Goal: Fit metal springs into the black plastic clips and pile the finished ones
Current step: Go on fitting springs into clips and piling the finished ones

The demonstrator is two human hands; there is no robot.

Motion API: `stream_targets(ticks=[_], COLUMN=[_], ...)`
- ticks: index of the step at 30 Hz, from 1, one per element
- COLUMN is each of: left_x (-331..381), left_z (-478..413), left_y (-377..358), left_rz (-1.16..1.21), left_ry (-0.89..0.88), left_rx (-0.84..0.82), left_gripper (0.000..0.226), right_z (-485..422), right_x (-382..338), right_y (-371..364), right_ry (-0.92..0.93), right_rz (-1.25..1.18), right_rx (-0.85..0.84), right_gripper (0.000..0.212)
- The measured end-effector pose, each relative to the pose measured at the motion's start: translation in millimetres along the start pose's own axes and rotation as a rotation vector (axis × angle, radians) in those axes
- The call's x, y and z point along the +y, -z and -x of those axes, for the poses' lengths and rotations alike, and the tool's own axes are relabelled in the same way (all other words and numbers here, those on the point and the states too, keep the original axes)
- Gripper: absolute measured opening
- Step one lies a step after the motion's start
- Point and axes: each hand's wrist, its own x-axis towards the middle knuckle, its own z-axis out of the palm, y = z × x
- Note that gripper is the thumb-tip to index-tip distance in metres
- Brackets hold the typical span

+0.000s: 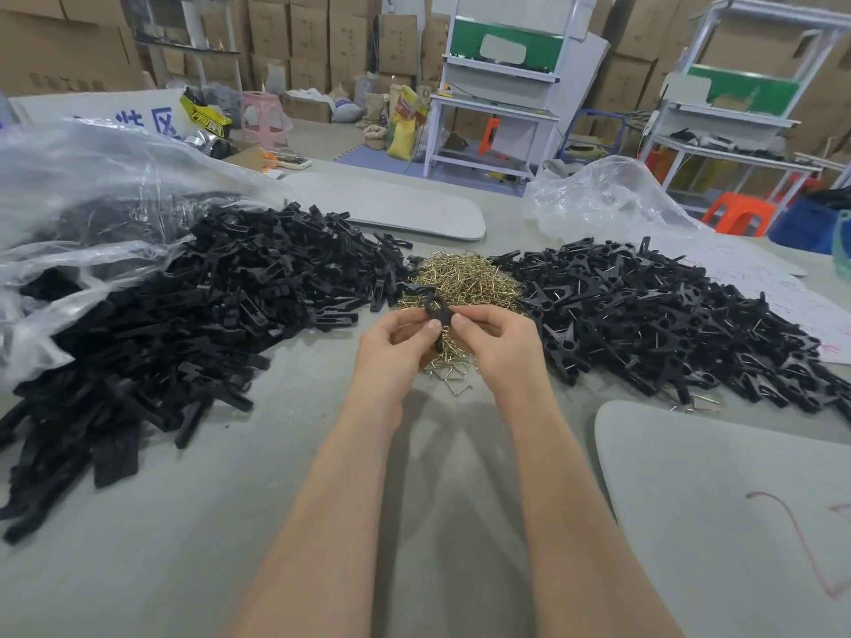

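Pinching a black clip (435, 315) between left hand (396, 347) and right hand (497, 343) above the springs (465, 283): light, stiff, probably best gripped by its flat sides.

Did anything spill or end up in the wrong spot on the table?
Mostly no: the piles are loose but kept apart. Only a few gold springs lie stray at the near edge of the pile of finished clips, away from the spring heap.
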Motion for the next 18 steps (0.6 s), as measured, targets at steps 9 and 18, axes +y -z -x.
stream_targets(ticks=[9,18], left_x=[9.5,17.9], left_z=[3.6,-5.1], left_y=[2.9,13.4], left_rz=[0.271,0.700], left_ry=[0.114,0.197], left_rx=[-0.131,0.103], left_gripper=[0.017,0.011], right_z=[0.2,0.6], right_x=[-5.6,9.1], right_y=[5.9,0.2], right_ry=[-0.241,-0.107], right_rz=[-0.440,0.658], right_rx=[-0.166,-0.041], right_gripper=[0.015,0.036])
